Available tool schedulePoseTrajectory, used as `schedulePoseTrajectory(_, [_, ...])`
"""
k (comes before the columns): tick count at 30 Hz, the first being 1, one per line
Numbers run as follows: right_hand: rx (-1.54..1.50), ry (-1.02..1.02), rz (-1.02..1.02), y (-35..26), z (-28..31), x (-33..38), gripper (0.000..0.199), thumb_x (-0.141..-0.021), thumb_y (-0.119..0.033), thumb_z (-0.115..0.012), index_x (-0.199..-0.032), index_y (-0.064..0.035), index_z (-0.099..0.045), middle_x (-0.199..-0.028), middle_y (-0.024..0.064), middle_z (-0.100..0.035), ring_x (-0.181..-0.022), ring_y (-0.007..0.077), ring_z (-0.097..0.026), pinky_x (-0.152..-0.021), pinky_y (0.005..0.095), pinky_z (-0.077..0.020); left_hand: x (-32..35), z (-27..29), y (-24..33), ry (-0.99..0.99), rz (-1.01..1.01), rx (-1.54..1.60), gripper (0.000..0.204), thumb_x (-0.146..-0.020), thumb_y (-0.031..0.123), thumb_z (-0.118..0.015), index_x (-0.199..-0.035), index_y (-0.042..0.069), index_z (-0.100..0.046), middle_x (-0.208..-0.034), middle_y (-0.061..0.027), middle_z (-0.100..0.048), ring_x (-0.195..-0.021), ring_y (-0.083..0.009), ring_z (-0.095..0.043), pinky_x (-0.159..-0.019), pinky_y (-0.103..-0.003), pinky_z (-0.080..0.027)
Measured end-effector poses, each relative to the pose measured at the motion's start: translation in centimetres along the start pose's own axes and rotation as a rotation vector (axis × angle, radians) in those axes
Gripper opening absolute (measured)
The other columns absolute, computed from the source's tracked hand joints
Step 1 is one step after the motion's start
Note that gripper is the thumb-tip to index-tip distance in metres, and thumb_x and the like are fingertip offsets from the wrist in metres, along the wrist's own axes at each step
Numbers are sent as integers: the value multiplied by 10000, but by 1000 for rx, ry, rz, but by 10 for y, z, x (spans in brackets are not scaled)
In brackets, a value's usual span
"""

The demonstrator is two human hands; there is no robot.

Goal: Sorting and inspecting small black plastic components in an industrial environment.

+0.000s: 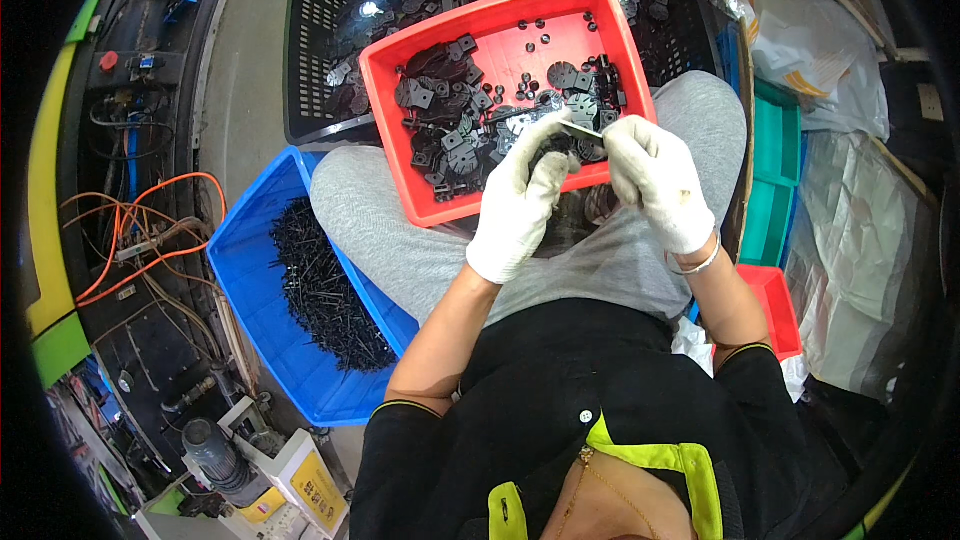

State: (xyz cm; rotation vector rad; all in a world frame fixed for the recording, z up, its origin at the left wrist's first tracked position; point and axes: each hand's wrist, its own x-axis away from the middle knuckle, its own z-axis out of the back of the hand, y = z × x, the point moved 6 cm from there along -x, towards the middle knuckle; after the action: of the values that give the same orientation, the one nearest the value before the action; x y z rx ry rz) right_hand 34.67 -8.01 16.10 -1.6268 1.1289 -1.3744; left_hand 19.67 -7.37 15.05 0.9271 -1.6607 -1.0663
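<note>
Both hands wear white gloves and meet over the near edge of a red bin (440, 212) resting on my lap. My left hand (520, 195) is closed, with a small black plastic piece (556, 147) between thumb and fingers. In the pinched fingers of my right hand (655, 180) is a thin, pale, blade-like strip (582, 129), whose far end reaches the left fingertips. Its exact kind does not show. Flat black plastic parts (460, 155) are heaped in the bin, with several small black rings (530, 80) among them.
A blue bin (250, 240) of thin black sticks stands by my left leg. Beyond the red bin are black crates (310, 50) of similar parts. Green trays (775, 150), plastic bags (810, 50) and a smaller red bin (775, 305) lie right. Machinery with orange cables (150, 260) runs along the left.
</note>
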Motion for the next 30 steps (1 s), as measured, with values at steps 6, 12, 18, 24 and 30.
schedulePoseTrajectory(6, [35,-81,-145,-2,-13,14,218,-929,-216,-544,-900,-6,-591,-603,-28,-498,-484,34,-423,-449,199,-310,-1,2,-4,-60,-137,-91,783,-845,633,-537,-1356,52,-420,-733,40,-465,-554,-16,-360,-492,-164,-297])
schedulePoseTrajectory(12, [21,-84,-136,-1,-13,15,212,-931,-212,-544,-891,-9,-590,-596,-28,-498,-481,34,-419,-449,205,-314,0,0,-4,-42,-148,-117,787,-837,646,-535,-1348,59,-424,-746,48,-449,-578,-19,-362,-502,-171,-302])
schedulePoseTrajectory(18, [-15,-89,-121,0,-12,16,208,-928,-212,-552,-874,-14,-587,-587,-31,-493,-480,32,-416,-448,204,-315,2,0,-4,-26,-138,-158,680,-870,584,-543,-1323,85,-447,-774,46,-452,-591,-24,-368,-512,-174,-311])
schedulePoseTrajectory(24, [-59,-93,-125,4,-12,18,207,-925,-208,-552,-864,-14,-587,-584,-30,-494,-465,33,-411,-430,208,-307,3,1,4,55,-221,-263,473,-896,397,-576,-1235,77,-495,-973,-34,-508,-787,-106,-451,-702,-242,-373])
schedulePoseTrajectory(30, [-8,-53,-122,3,-13,18,203,-917,-202,-557,-863,-9,-590,-581,-30,-498,-463,33,-416,-426,208,-312,4,3,4,151,-262,-379,353,-859,238,-622,-1153,66,-531,-1016,-102,-536,-898,-215,-536,-818,-320,-444])
